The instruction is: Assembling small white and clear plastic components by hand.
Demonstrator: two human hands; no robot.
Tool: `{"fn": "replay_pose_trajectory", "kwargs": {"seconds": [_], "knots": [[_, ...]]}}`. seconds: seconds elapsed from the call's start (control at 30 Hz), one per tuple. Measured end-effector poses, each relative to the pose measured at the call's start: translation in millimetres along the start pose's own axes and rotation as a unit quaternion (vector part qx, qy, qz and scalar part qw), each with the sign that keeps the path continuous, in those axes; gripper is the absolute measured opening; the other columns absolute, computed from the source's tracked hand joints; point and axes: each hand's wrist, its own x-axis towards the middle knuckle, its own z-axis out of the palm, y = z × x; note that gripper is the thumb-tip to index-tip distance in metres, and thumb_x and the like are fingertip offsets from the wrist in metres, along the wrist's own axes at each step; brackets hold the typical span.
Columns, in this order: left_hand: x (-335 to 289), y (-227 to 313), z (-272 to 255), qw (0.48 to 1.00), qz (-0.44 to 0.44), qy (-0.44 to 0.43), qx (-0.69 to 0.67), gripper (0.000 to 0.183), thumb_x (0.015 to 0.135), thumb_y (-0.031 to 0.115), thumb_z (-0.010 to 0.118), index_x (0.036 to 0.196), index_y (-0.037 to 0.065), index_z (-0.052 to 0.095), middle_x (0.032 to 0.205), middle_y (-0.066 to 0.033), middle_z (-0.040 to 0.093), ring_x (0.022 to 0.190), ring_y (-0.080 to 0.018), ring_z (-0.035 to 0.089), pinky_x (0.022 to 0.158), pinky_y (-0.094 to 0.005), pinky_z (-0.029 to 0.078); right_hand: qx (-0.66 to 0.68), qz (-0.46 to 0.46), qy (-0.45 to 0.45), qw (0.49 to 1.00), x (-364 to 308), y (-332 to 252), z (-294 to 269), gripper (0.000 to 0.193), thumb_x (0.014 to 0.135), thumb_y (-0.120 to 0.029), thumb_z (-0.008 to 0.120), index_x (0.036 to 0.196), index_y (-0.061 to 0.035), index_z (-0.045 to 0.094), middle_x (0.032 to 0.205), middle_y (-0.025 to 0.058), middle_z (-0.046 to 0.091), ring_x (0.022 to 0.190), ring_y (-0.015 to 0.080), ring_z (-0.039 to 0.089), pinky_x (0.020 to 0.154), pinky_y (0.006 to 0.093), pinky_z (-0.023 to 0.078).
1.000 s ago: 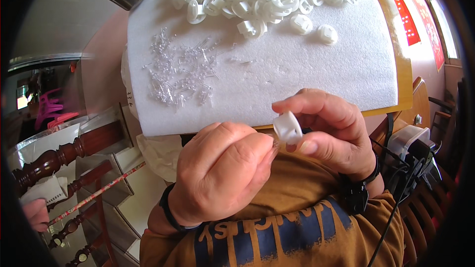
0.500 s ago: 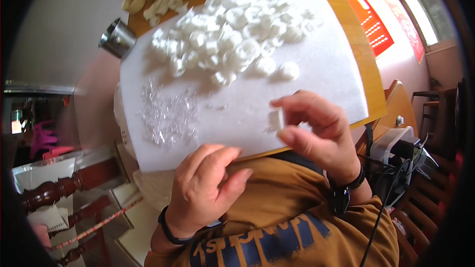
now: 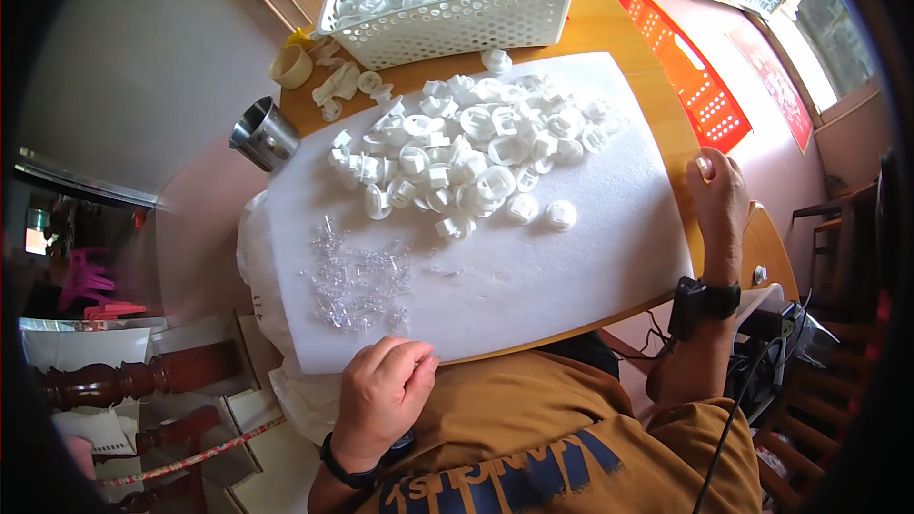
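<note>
My right hand [image 3: 721, 198] is stretched out past the right edge of the white foam sheet [image 3: 571, 295], its fingers closed on a small white plastic part [image 3: 704, 167]. My left hand [image 3: 386, 388] rests at the sheet's front edge. Its fingers are curled together, hiding whatever may be in them. Just beyond it lies a scatter of small clear plastic pieces [image 3: 357, 271]. A pile of white plastic parts [image 3: 457, 148], round bases with square blocks, covers the far half of the sheet. Two of them sit slightly apart at its near right side.
A white perforated basket [image 3: 447, 31] full of similar parts stands at the back. To the left are a metal cup [image 3: 264, 133] and a tape roll [image 3: 290, 67]. An orange-red perforated crate [image 3: 681, 67] lies beyond the table's right edge. Cables and a black adapter [image 3: 769, 322] are low on the right.
My right hand has swung outward to the right, carrying the white part off the sheet. My left hand's fingers have curled in. The view has tilted up, bringing the basket's contents into sight.
</note>
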Motion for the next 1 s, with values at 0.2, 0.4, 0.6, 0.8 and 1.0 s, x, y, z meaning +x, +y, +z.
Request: {"fn": "replay_pose_trajectory", "kwargs": {"seconds": [0.2,0.4,0.6,0.8,1.0], "knots": [[1.0,-6.6,-1.7,1.000,-0.006,0.011,0.001,0.012,0.076,-0.001,0.067,0.085,0.002,0.061,0.078,-0.0105,0.061,0.063,-0.0248,0.059,0.056,-0.0323,0.048,0.032,0.093,0.035,0.995,61.2,15.6,1.1,0.051,0.085,-0.037,0.065,0.124,-0.0053,0.056,0.106,0.0173,0.064,0.092,0.0287,0.064,0.083,0.0386,0.049],[-0.2,-11.0,1.1,0.999,-0.032,0.008,-0.004,0.012,0.075,0.003,0.069,0.084,0.005,0.061,0.076,-0.0088,0.061,0.065,-0.0284,0.060,0.058,-0.0361,0.048,0.035,0.028,0.176,0.983,117.7,-4.3,28.9,0.079,0.084,-0.042,0.066,0.142,-0.0005,0.031,0.143,0.0247,0.033,0.121,0.0336,0.049,0.098,0.0407,0.042],[-2.3,-14.6,2.7,1.000,-0.026,-0.014,-0.009,0.012,0.076,0.004,0.068,0.085,0.005,0.061,0.076,-0.0090,0.061,0.065,-0.0293,0.060,0.058,-0.0375,0.048,0.237,-0.139,-0.188,0.943,97.7,-144.4,19.2,0.035,0.086,-0.027,0.067,0.110,-0.0016,0.064,0.096,0.0138,0.070,0.086,0.0225,0.067,0.078,0.0326,0.053],[-7.4,-17.0,4.3,0.999,-0.044,-0.004,-0.020,0.010,0.076,0.002,0.068,0.084,0.002,0.062,0.075,-0.0108,0.060,0.063,-0.0275,0.060,0.056,-0.0349,0.048,0.143,-0.307,-0.207,0.918,94.3,-198.3,67.5,0.034,0.085,-0.030,0.061,0.109,-0.0063,0.064,0.091,0.0174,0.067,0.086,0.0340,0.065,0.073,0.0435,0.051],[-17.8,-33.5,2.3,0.996,-0.081,0.026,-0.020,0.009,0.078,0.003,0.067,0.083,0.005,0.060,0.074,-0.0094,0.059,0.063,-0.0300,0.059,0.056,-0.0376,0.047,0.069,-0.352,-0.181,0.916,102.1,-206.5,92.5,0.024,0.082,-0.032,0.061,0.096,-0.0144,0.068,0.084,0.0137,0.067,0.080,0.0354,0.063,0.071,0.0454,0.050]]}}
